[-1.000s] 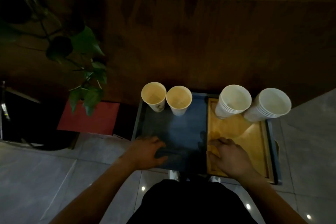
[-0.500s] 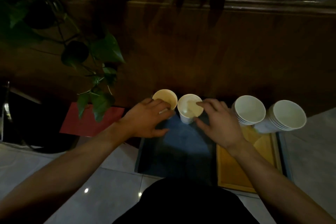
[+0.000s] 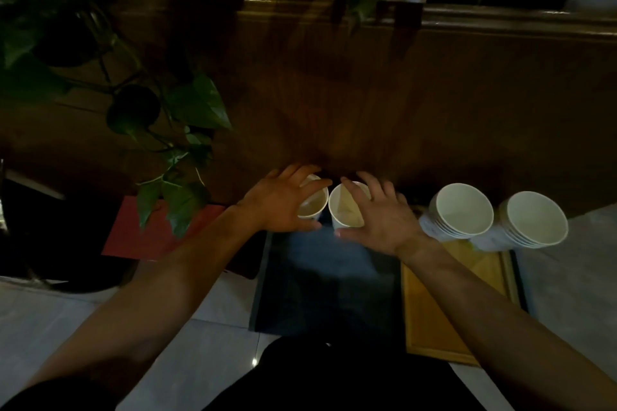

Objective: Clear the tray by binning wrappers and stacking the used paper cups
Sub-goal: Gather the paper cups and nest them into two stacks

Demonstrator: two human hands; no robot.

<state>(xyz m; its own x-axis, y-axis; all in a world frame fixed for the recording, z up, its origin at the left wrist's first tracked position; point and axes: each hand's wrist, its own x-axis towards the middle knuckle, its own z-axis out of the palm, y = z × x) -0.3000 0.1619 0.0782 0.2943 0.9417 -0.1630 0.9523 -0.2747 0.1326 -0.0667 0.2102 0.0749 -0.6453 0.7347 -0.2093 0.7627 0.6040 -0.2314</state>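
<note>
Green pothos leaves are hanging at the far left, above a red sheet that is lying on the tiled floor. Just right of it a dark blue tray is being carried by the floor, against a dark wooden panel.

At the tray's far end two used paper cups are standing upright, touching rim to rim. The left cup is being wrapped by the left hand: its grip is being curled around the cup's left side, fingers being laid over the far rim and the thumb being pressed near the base. The right cup is being covered from the right by the right hand, its fingers being spread across the rim and the thumb being set low at the cup's front; whether this grip is actually being closed on the cup cannot be told.

Right of the blue tray a wooden tray is lying edge to edge with it. At its far end two stacks of white cups are being kept side by side: the nearer stack and the outer stack, both tilted slightly.
</note>
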